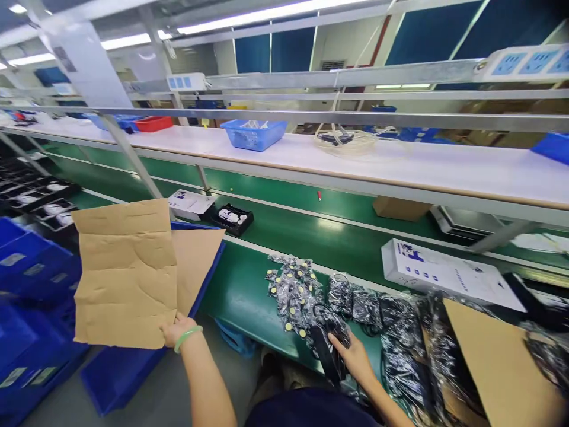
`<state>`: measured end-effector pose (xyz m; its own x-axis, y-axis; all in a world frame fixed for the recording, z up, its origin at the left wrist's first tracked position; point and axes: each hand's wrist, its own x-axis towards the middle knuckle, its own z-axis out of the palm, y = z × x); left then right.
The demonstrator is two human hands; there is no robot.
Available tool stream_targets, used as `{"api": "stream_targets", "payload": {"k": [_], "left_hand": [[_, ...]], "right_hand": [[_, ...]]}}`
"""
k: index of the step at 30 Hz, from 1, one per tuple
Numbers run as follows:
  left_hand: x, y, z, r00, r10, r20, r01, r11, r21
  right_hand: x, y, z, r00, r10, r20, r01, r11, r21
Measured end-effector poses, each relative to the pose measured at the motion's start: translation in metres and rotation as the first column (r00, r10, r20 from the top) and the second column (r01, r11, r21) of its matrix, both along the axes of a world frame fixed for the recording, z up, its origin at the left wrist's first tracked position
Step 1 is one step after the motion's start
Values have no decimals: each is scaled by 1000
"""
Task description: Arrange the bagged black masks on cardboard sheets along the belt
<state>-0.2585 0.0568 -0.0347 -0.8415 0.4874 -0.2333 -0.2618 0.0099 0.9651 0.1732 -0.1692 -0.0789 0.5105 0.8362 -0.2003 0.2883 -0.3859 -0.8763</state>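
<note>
My left hand, with a green bangle at the wrist, pinches the lower right corner of a creased cardboard sheet. Behind that sheet, more cardboard lies over a blue bin. My right hand is closed on a black power adapter with its bundled cable in clear plastic. Just left of it, a pile of small bagged parts with pale round dots covers the green bench. Several bagged cable bundles lie to the right of that hand.
A cardboard flap juts up among bagged bundles at right. A white printed box rests behind them. Farther back are a black tray with white parts and a shelf holding a blue basket. Blue bins are stacked at left.
</note>
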Motion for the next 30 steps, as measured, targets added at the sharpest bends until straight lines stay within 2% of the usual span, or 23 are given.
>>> {"api": "stream_targets", "payload": {"k": [3,6,9,11,13,15,17,19,22,25,28,30], "left_hand": [[11,12,-9,996,37,78,-29,995,-96],[27,12,-20,989,10,145,11,990,-142],[58,-1,-36,968,-126,217,163,973,-163],[89,-11,-52,928,-287,237,331,927,-174],[125,-15,-70,840,-490,233,534,822,-198],[160,-7,-90,706,-683,189,707,660,-255],[189,11,-109,565,-817,112,789,496,-363],[213,36,-126,430,-902,39,797,359,-485],[240,75,-150,248,-969,2,757,192,-624],[260,102,-171,134,-989,61,693,49,-719],[269,117,-186,73,-989,128,660,-48,-750],[267,122,-191,53,-989,136,676,-65,-734]], "right_hand": [[5,17,7,1000,-26,16,27,1000,-8],[4,39,9,999,-30,38,31,999,-29],[-1,65,12,999,-5,41,6,1000,-20],[-4,82,15,999,10,47,-9,1000,-17],[-5,97,17,998,2,64,0,999,-33],[-5,109,19,996,-10,86,14,999,-50],[-3,118,22,994,-14,106,20,998,-57],[0,125,25,991,-25,131,31,998,-48],[6,139,30,984,-23,176,33,998,-55],[14,164,35,978,47,205,-31,996,-85],[20,207,41,963,117,242,-99,991,-87],[22,246,45,951,164,260,-152,986,-66]]}}
